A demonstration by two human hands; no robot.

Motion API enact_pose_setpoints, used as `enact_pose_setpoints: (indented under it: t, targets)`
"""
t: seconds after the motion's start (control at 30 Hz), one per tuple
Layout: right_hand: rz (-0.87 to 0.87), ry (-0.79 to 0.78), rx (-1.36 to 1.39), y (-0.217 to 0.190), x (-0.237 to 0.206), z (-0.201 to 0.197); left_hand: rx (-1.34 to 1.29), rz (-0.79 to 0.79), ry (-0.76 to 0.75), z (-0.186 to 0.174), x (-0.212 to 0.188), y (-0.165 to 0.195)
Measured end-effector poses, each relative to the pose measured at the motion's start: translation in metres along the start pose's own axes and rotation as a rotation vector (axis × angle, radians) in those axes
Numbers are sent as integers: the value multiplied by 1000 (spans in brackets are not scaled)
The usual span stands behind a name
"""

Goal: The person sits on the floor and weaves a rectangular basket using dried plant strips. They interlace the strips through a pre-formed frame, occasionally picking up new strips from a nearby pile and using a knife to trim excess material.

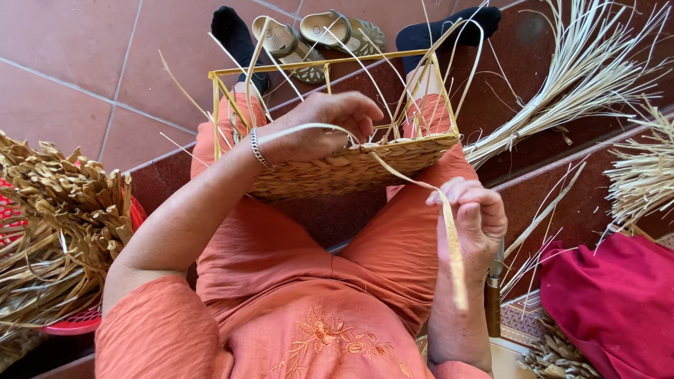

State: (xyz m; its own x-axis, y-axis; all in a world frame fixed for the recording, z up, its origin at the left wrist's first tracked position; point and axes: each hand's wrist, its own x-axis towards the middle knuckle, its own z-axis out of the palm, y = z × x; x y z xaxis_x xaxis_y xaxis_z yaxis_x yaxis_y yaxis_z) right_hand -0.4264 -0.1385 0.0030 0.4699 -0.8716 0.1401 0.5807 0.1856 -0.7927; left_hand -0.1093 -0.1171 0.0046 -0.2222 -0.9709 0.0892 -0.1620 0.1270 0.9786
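A half-woven basket [351, 168] on a yellow wire frame [330, 67] rests on the person's knees. The left hand [319, 126] clasps the woven rim, fingers curled over it. The right hand [474, 217], closed, pinches a flat straw strand [449, 238] running from the rim. At left, a red plastic basket [70, 324] holds dried plaited fibre [56, 217]. A loose straw bundle [576, 77] lies on the floor at right.

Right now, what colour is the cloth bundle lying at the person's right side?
Deep magenta-red. The cloth bundle shows best in the head view, at the lower right beside the right hand.
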Motion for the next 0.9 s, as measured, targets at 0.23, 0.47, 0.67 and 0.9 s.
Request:
enact_pose_setpoints:
  t: [0.23,0.47,0.67,0.9]
  targets:
    - [113,133,-698,21,9,15,-157,-273,95,9,10,-11]
    - [104,105,-163,6,-7,17,-161,-218,81,10,8,-16]
    - [-161,232,-392,-6,3,20,335,171,193,12,4,2]
    - [407,-197,-718,20,32,25,682,453,181,14,0,33]
